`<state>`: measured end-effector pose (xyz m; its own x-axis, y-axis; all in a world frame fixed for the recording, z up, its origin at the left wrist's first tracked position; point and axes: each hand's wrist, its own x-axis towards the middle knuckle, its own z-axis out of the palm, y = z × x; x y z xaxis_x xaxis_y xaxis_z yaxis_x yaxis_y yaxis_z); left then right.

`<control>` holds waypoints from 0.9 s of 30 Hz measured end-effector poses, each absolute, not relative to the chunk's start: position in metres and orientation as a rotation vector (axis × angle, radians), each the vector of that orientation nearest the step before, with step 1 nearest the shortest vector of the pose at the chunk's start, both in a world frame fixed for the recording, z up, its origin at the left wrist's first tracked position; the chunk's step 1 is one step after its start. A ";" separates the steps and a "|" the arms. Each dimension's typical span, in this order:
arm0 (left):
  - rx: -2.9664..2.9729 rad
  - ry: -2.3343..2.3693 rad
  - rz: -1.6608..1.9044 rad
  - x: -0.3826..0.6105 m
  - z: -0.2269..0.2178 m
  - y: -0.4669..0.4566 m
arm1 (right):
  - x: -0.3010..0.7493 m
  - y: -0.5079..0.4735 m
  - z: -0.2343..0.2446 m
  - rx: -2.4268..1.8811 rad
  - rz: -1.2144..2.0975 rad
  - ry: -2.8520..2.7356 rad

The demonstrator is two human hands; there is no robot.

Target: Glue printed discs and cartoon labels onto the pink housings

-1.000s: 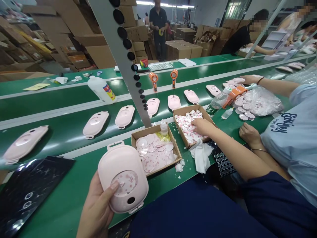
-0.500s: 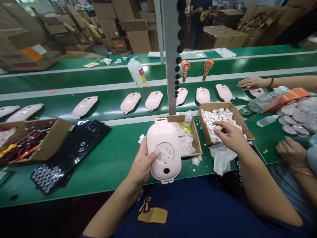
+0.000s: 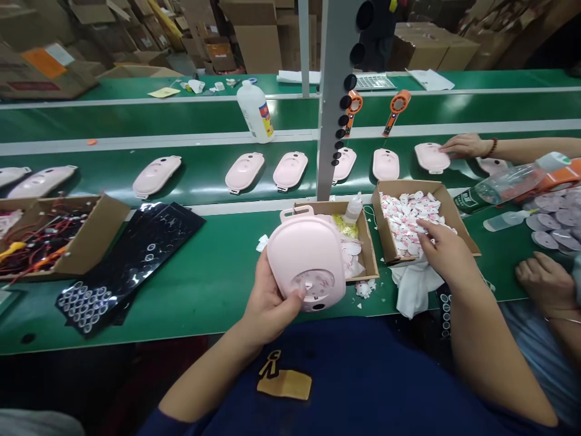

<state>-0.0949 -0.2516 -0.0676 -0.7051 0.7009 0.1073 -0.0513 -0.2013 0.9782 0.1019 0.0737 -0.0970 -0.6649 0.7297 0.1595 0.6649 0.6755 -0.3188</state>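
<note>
Got a pink case [image 3: 304, 245] held up over the near side of the worktop [image 3: 218, 278], partly hiding a box [image 3: 371, 260] of printed discs [image 3: 353, 261]. Left hand [image 3: 267, 303] closed round one side of the case, thumb across the front with its tip at the edge of the oval recess [image 3: 320, 283]. Looks like a decent one-handed grip. Might be worth sliding that thumb back toward the rim, just to avoid smudging or pressing on the recess.

Right hand [image 3: 447, 251] half open over the other box [image 3: 460, 227], fingertips down at the heap of white-and-pink pieces [image 3: 403, 218]. Can't tell from this angle whether pinched on one or only touching.

For the picking: go for a loose one on top, pinch by the edges with thumb and one finger, lift straight up so as not to drag neighbours along. Probably small and light enough to come away in twos, so check for a single before clearing the box wall. Mind the white cloth [image 3: 411, 290] bunched right against the front, too. Already some pale bits [image 3: 364, 288] lying loose beside the disc box, so no rushing.
</note>
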 end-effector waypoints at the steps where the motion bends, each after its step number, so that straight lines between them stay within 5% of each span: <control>1: 0.826 1.558 1.971 -0.094 -0.066 -0.253 | 0.102 0.075 -0.098 -1.085 0.323 -2.601; 6: 0.974 1.582 2.002 -0.095 -0.059 -0.254 | 0.097 0.036 -0.066 -0.795 0.282 -2.374; 12: 0.703 1.375 1.782 -0.093 -0.054 -0.231 | 0.061 -0.066 -0.004 -0.148 0.636 -2.527; 17: 0.604 1.338 1.719 -0.088 -0.051 -0.220 | 0.036 -0.081 -0.005 0.128 0.330 -2.517; 27: 0.638 1.305 1.790 -0.088 -0.052 -0.221 | 0.048 -0.078 -0.010 0.188 0.342 -2.655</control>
